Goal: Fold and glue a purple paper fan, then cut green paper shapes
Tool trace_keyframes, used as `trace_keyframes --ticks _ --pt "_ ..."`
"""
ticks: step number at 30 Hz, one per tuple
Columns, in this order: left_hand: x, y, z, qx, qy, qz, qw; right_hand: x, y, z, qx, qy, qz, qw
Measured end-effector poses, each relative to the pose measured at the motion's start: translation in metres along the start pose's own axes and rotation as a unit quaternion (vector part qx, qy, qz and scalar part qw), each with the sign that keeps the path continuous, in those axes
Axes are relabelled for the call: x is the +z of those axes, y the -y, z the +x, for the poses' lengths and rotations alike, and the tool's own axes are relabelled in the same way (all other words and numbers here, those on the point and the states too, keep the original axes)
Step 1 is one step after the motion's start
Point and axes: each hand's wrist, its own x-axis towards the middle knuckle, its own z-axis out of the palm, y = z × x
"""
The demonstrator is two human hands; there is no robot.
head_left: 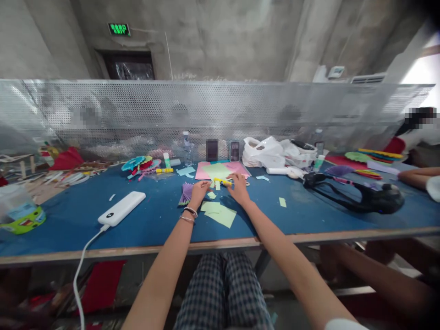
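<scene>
My left hand [199,190] reaches over the blue table [154,215], fingers curled on a small strip of light green paper [217,184]. My right hand [238,185] lies beside it with its fingers on yellow-handled scissors [223,181]. Below both hands lie loose light green paper sheets [220,213]. A folded purple paper fan [185,195] sits just left of my left hand. Pink and green sheets [220,170] are stacked beyond the hands.
A white power bank [122,208] with a cable lies at the left. Paper fans [139,163], a glue stick [167,160], a water bottle [186,147], two phones [212,150], white plastic bags [264,151] and a black device [374,199] line the back and right. Another person's arm [417,178] rests at the right.
</scene>
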Motion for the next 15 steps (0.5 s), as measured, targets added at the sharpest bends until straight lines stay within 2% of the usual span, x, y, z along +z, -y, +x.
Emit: trace_keyframes --ticks 3,6,15 --pt "0.002 0.001 0.001 0.007 0.018 0.005 1.000 0.005 0.005 -0.002 -0.088 0.025 0.042 0.995" --pt "0.005 0.001 -0.001 0.024 0.041 0.013 0.999 0.010 0.007 -0.004 -0.143 0.039 0.073 0.986" --pt "0.008 0.000 -0.005 0.042 0.081 0.044 0.995 0.013 0.004 -0.002 -0.184 0.050 0.122 0.974"
